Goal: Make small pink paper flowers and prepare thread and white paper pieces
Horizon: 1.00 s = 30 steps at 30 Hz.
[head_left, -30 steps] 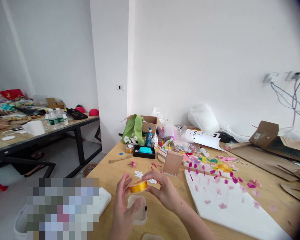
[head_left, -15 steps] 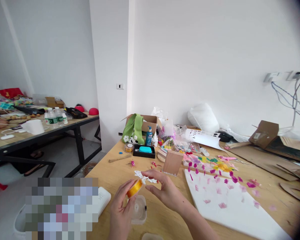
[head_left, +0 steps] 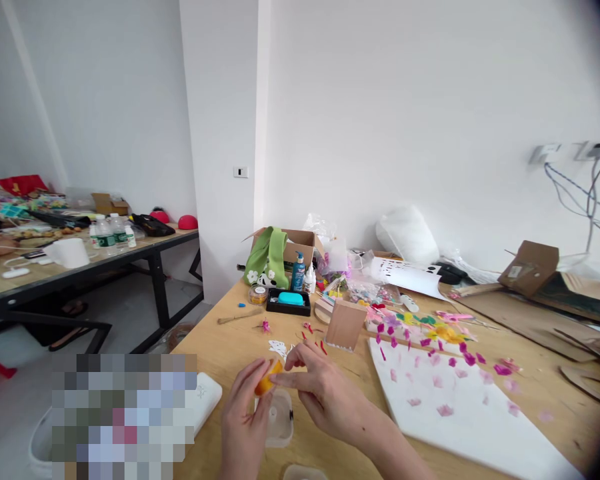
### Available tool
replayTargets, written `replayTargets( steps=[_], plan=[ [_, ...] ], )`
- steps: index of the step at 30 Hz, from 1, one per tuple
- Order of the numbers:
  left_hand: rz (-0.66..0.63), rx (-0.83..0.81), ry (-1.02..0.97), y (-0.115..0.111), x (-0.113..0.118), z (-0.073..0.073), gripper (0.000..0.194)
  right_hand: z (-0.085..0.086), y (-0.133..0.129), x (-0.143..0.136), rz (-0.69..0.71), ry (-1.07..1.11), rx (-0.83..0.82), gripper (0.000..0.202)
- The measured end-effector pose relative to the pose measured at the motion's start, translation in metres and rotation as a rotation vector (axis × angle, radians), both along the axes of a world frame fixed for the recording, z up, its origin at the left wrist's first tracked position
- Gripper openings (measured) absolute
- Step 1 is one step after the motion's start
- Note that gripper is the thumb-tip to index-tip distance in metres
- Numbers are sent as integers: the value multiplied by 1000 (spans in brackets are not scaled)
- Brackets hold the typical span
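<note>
In my left hand (head_left: 245,400) is a round spool of golden-yellow thread (head_left: 264,385), held upright between thumb and fingers. My right hand (head_left: 325,393) is close beside it, with one finger stretched out to the spool's right side and the others bent and apart; it holds nothing I can see. Below the spool a clear plastic box (head_left: 281,433) stands on the wooden table (head_left: 205,357). A second translucent piece (head_left: 305,474) is cut off by the bottom edge. White lacy cutouts (head_left: 277,347) lie just behind my hands, partly hidden.
To the right, a white board (head_left: 430,427) bears pink petals. Behind my hands stand a wooden block (head_left: 347,325), a black tray (head_left: 289,309) with a cyan item, a blue pump bottle (head_left: 299,272) and a green bag (head_left: 269,259). A white power bank (head_left: 207,400) lies left.
My right hand has closed in on the spool, and one finger now reaches it while the others have bent. My left hand still holds the spool in nearly the same place.
</note>
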<state>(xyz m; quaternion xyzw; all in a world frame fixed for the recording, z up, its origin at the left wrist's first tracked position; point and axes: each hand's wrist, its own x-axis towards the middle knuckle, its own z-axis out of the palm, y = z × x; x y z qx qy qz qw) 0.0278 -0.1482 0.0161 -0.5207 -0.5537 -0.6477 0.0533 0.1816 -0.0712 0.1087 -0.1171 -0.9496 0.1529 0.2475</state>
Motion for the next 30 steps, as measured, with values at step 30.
replayTargets(
  steps=[30],
  plan=[
    [-185, 5, -170, 2, -1, -1, 26, -1, 1, 0, -285, -44, -288, 28]
  ],
)
